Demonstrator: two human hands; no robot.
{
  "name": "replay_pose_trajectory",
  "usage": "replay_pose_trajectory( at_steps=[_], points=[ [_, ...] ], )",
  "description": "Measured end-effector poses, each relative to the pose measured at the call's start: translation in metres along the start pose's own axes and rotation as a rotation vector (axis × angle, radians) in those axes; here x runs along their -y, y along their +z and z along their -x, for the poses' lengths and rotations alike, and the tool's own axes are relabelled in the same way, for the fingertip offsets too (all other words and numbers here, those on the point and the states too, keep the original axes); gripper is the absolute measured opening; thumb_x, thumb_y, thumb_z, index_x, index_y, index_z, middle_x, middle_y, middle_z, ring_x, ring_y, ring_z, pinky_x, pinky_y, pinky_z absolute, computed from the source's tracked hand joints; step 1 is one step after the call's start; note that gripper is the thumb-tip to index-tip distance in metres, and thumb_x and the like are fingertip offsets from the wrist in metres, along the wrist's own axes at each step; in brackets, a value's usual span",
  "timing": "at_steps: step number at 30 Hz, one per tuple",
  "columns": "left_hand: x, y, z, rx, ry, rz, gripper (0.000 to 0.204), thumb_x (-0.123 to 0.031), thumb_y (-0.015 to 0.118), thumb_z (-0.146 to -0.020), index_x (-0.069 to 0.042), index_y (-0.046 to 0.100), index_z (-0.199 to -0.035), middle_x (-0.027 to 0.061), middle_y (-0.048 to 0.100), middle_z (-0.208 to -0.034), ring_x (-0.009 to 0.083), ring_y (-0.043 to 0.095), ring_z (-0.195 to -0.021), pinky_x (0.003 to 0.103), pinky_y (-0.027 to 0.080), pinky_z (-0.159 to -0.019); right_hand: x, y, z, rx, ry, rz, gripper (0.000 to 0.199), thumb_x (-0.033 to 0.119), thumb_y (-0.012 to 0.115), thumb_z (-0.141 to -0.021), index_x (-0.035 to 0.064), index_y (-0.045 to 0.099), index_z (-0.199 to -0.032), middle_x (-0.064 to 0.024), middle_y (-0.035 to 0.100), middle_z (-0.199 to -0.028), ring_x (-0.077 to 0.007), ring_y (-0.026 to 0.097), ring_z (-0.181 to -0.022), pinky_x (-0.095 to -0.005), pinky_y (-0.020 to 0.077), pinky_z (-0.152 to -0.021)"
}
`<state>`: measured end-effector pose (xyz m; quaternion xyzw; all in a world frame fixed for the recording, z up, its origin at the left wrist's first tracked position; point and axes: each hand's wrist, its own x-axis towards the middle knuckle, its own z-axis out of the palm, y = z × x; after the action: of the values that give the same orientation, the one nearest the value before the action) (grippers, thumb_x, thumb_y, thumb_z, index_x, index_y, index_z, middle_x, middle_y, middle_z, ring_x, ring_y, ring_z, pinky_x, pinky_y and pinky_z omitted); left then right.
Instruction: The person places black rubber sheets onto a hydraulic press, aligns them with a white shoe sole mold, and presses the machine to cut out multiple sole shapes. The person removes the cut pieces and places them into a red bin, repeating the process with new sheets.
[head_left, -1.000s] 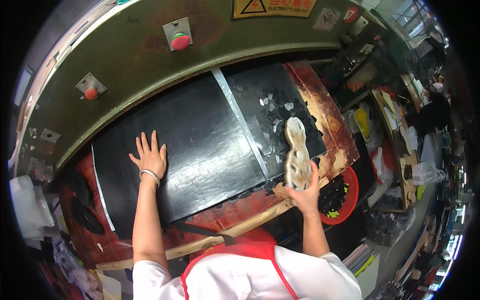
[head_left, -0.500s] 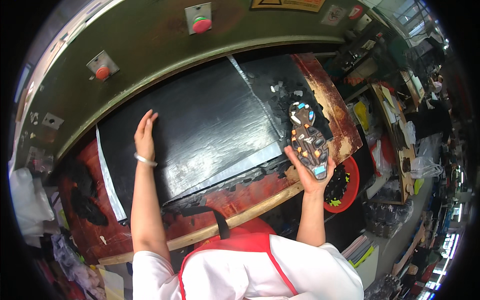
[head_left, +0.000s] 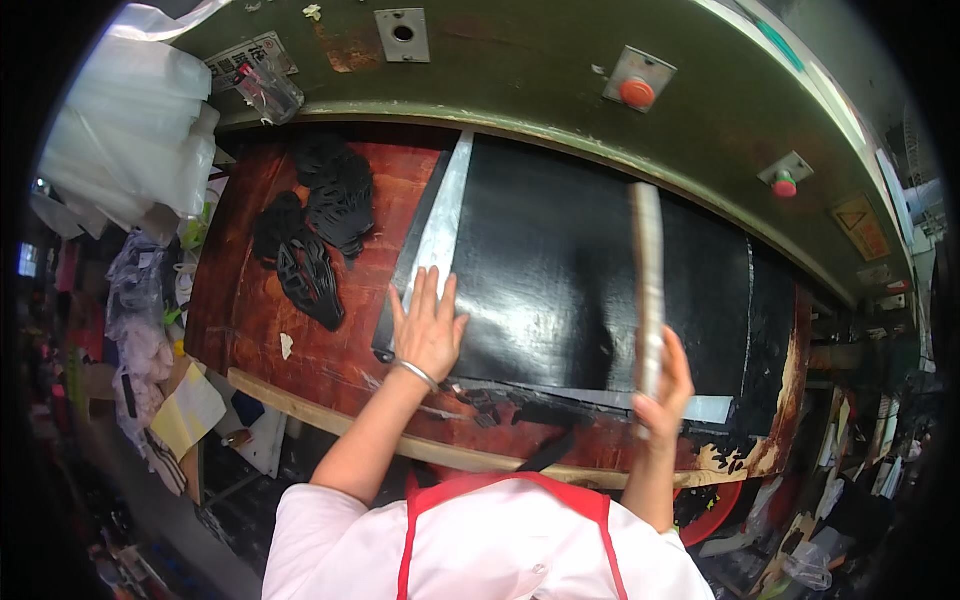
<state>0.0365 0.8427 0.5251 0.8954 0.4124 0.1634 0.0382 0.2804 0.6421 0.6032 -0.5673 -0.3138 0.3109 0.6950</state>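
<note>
A glossy black sheet (head_left: pixel 560 270) lies across the red-brown board (head_left: pixel 225 310), with a pale strip (head_left: pixel 450 205) along its left edge. My left hand (head_left: pixel 428 335) lies flat with fingers spread, over the lower end of that strip and the sheet's edge. My right hand (head_left: pixel 668 395) grips a sole-shaped cutting die (head_left: pixel 650 270) by its near end. The die stands edge-on above the sheet, so only its narrow pale side shows, a little blurred. Its two faces are hidden from view.
Two stacks of black cut-out pieces (head_left: pixel 338 195) (head_left: pixel 300 270) rest at the board's left. Behind rises a green machine beam (head_left: pixel 520 75) with a red button (head_left: pixel 636 93). A wooden rail (head_left: pixel 300 405) runs along the front. A red basin (head_left: pixel 715 515) stands below, near right.
My view has swung left. My left hand has come down onto the sheet's left edge. The die, earlier face up beyond the sheet's right side, is now edge-on over the sheet.
</note>
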Motion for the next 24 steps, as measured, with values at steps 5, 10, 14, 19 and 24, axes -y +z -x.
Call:
replay_pose_trajectory(
  at_steps=[5, 10, 14, 19, 24],
  points=[
    [-0.001, -0.012, -0.007, 0.012, -0.077, 0.138, 0.060, -0.020, 0.066, -0.085, 0.002, 0.045, -0.137, 0.0186, 0.043, -0.142, 0.0353, 0.038, -0.134, 0.051, 0.030, -0.108, -0.052, 0.118, -0.050, 0.091, -0.097, 0.589, 0.082, 0.009, 0.084, -0.051, 0.0043, 0.053, -0.127, -0.0216, 0.040, -0.138, -0.0343, 0.047, -0.126, -0.0378, 0.0416, -0.104],
    [-0.003, -0.005, -0.013, -0.011, -0.101, 0.130, 0.056, -0.018, 0.065, -0.085, 0.001, 0.047, -0.135, 0.0178, 0.046, -0.138, 0.0349, 0.040, -0.130, 0.049, 0.032, -0.105, -0.084, 0.154, -0.051, 0.057, -0.357, 0.829, 0.085, 0.007, 0.084, -0.053, 0.0049, 0.049, -0.130, -0.0352, 0.026, -0.141, -0.0542, 0.033, -0.129, -0.0543, 0.0338, -0.106],
    [-0.002, 0.000, -0.024, -0.025, -0.087, 0.135, 0.055, -0.019, 0.064, -0.086, 0.000, 0.048, -0.134, 0.0174, 0.046, -0.135, 0.0343, 0.040, -0.129, 0.050, 0.032, -0.104, -0.083, 0.146, -0.063, 0.103, -0.344, 0.916, 0.093, 0.012, 0.085, -0.055, 0.0031, 0.042, -0.138, -0.0385, 0.023, -0.142, -0.0568, 0.029, -0.130, -0.0567, 0.0321, -0.107],
    [0.004, -0.002, -0.060, -0.051, -0.067, 0.145, 0.052, -0.020, 0.064, -0.087, -0.001, 0.050, -0.133, 0.0168, 0.048, -0.134, 0.0326, 0.041, -0.129, 0.049, 0.033, -0.104, -0.068, 0.143, -0.068, 0.259, -0.349, 1.213, 0.089, 0.029, 0.081, -0.071, -0.0048, 0.037, -0.141, -0.0381, 0.024, -0.147, -0.0542, 0.025, -0.137, -0.0588, 0.0280, -0.110],
    [0.014, 0.022, -0.105, -0.119, -0.051, 0.184, 0.045, -0.019, 0.063, -0.087, -0.002, 0.056, -0.128, 0.0174, 0.049, -0.133, 0.0339, 0.042, -0.128, 0.047, 0.034, -0.103, -0.063, 0.106, -0.047, 0.491, -0.496, 1.018, 0.060, 0.027, 0.079, -0.074, -0.0056, 0.058, -0.121, -0.0236, 0.055, -0.130, -0.0412, 0.050, -0.126, -0.0590, 0.0318, -0.109]
  ],
)
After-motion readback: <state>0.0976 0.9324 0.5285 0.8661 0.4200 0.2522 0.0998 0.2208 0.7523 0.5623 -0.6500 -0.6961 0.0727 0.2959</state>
